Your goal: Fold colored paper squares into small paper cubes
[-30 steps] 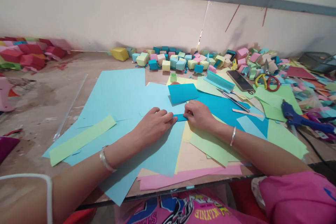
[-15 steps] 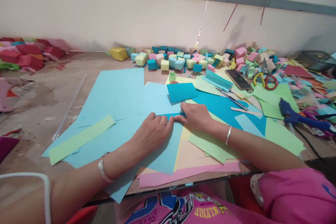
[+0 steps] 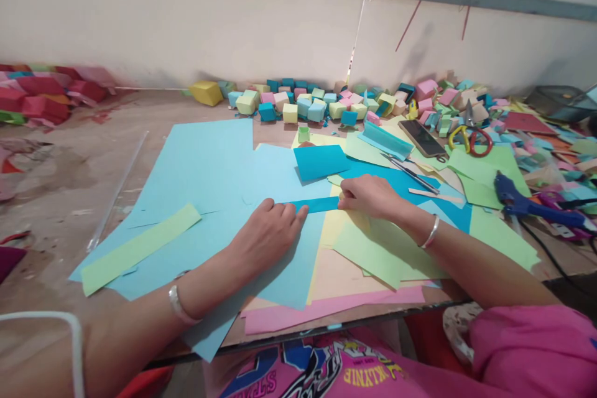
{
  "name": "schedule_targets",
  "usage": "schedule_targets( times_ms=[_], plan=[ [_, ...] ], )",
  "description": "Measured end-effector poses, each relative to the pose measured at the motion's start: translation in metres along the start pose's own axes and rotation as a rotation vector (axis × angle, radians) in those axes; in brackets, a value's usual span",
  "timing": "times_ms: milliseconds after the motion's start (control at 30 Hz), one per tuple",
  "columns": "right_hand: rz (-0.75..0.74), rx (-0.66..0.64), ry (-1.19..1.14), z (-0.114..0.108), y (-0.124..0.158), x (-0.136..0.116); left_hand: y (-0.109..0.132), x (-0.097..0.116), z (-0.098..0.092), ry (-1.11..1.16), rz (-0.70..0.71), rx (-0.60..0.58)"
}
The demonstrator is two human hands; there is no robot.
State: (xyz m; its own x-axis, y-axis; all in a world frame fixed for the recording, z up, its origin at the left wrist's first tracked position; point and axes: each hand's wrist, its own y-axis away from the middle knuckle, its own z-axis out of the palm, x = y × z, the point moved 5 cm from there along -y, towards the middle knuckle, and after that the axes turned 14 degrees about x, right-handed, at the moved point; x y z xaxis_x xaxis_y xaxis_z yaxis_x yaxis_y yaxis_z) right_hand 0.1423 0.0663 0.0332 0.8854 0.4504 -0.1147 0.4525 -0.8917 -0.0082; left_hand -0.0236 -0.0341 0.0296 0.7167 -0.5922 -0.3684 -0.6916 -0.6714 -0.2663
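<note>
A folded dark-blue paper strip point(image 3: 319, 204) lies across light-blue sheets point(image 3: 209, 161) in front of me. My left hand point(image 3: 275, 227) presses down on its left part, fingers bent and thumb along the strip. At the strip's right end, my right hand point(image 3: 366, 194) is closed in a pinch, its fingertips partly hidden. A bigger dark-blue paper piece point(image 3: 321, 161) lies just beyond the strip. To the left of my left hand rests a light-green paper strip point(image 3: 142, 249).
Small paper cubes point(image 3: 303, 106) line the wall. On the right are a phone point(image 3: 422, 138), red-and-yellow scissors point(image 3: 470, 138), another pair of scissors point(image 3: 413, 173), and a blue glue gun point(image 3: 517, 196) with its cable. A clear stick point(image 3: 119, 189) lies at left.
My right hand has slid rightward along the strip, away from my left hand, and more of the blue strip shows between them. My left hand stays nearly in place.
</note>
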Motion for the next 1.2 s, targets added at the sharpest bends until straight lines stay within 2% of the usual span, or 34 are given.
schedule_targets(
  times_ms=[167,333,533,633,733,800,867,967,1067,1200],
  plan=[
    [-0.011,0.0,-0.027,0.0,-0.001,-0.002,-0.004,-0.002,-0.003,0.038,-0.028,-0.006],
    [-0.023,0.0,-0.017,-0.001,0.001,-0.004,0.005,-0.004,-0.008,0.01,-0.085,-0.077],
    [-0.027,0.012,-0.047,0.001,0.0,-0.001,0.015,-0.016,-0.012,-0.036,-0.246,-0.08],
    [-0.03,0.008,-0.05,0.002,-0.001,-0.001,0.013,-0.03,-0.012,-0.067,-0.35,-0.023],
    [-0.031,0.007,-0.045,0.0,0.0,-0.003,0.008,-0.041,-0.011,-0.046,-0.407,0.114],
    [-0.025,0.003,-0.048,0.0,0.001,-0.003,0.005,-0.044,-0.006,0.075,-0.429,0.201],
    [-0.033,0.018,-0.081,0.002,0.001,-0.002,0.004,-0.043,0.003,0.215,-0.427,0.201],
    [-0.17,0.159,-0.183,0.001,-0.001,-0.007,0.005,-0.042,0.013,0.301,-0.422,0.192],
    [-0.375,0.327,-0.27,-0.002,0.002,-0.017,0.007,-0.042,0.012,0.293,-0.424,0.263],
    [-0.501,0.392,-0.152,0.0,0.008,-0.029,0.007,-0.039,0.0,0.198,-0.388,0.366]
  ],
)
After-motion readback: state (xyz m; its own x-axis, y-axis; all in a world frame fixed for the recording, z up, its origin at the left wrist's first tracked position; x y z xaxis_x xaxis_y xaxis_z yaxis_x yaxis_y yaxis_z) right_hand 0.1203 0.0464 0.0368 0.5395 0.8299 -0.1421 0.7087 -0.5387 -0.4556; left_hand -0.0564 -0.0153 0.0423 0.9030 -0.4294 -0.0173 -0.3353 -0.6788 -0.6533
